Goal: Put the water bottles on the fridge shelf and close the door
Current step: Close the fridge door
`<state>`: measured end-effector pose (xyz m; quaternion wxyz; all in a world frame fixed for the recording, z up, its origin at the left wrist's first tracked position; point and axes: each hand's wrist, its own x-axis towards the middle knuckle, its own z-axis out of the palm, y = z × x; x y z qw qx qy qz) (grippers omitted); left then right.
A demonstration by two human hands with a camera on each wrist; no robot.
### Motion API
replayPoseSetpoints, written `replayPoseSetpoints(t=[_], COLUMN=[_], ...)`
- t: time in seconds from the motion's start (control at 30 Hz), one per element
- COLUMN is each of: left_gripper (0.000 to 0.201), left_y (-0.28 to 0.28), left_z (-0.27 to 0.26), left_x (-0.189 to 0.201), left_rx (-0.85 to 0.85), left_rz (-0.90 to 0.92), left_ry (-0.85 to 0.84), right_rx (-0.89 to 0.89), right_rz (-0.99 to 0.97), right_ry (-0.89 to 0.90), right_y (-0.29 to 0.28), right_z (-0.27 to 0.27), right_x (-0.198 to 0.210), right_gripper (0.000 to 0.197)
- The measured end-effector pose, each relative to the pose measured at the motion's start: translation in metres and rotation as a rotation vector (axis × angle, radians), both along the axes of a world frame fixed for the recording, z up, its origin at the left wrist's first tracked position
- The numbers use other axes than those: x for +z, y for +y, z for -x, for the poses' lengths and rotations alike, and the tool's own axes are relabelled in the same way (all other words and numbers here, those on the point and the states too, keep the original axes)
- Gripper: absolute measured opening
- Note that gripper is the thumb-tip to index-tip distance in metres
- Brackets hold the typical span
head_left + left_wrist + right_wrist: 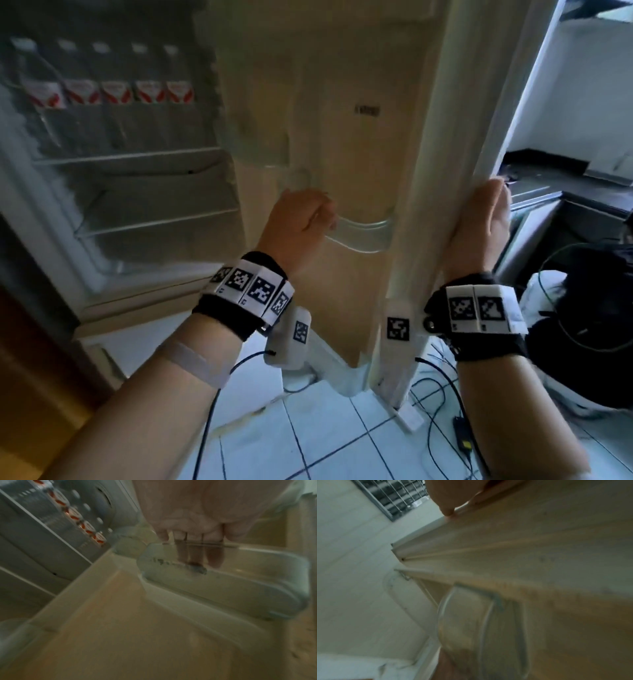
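Observation:
Several water bottles [113, 92] with red-and-white labels stand in a row on the top fridge shelf [126, 157]; the left wrist view shows the bottles [75, 513] blurred at upper left. The cream fridge door [359, 85] stands open in front of me. My left hand [301, 216] grips the rim of the clear door bin [363, 229], its fingers [214, 557] curled inside the bin [240, 582]. My right hand [483, 219] holds the door's outer edge, fingers wrapped behind it. The right wrist view shows a thumb [443, 497] on that door edge [505, 540].
Two lower wire shelves [161, 219] in the fridge hold nothing. A dark counter [565, 171] and a black bag [589, 308] lie right of the door. Cables [438, 394] trail over the white tiled floor. A wooden cabinet [34, 377] flanks the fridge on the left.

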<state>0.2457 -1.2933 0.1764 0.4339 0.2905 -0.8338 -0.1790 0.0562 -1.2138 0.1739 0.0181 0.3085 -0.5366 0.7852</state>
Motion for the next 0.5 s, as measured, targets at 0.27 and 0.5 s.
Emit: replayPoseSetpoints(t=[0.27, 0.5], left_gripper=[0.034, 0.045], left_y=[0.084, 0.066], left_z=[-0.188, -0.296], left_x=[0.006, 0.009], left_rx=[-0.178, -0.084], left_rz=[-0.339, -0.282], left_ry=[0.257, 0.383], right_rx=[0.495, 0.53], right_rz=[0.095, 0.028], right_ry=[0.246, 0.562], right_y=[0.024, -0.035], right_z=[-0.18, -0.34], right_x=[0.003, -0.003], right_gripper=[0.044, 0.081])
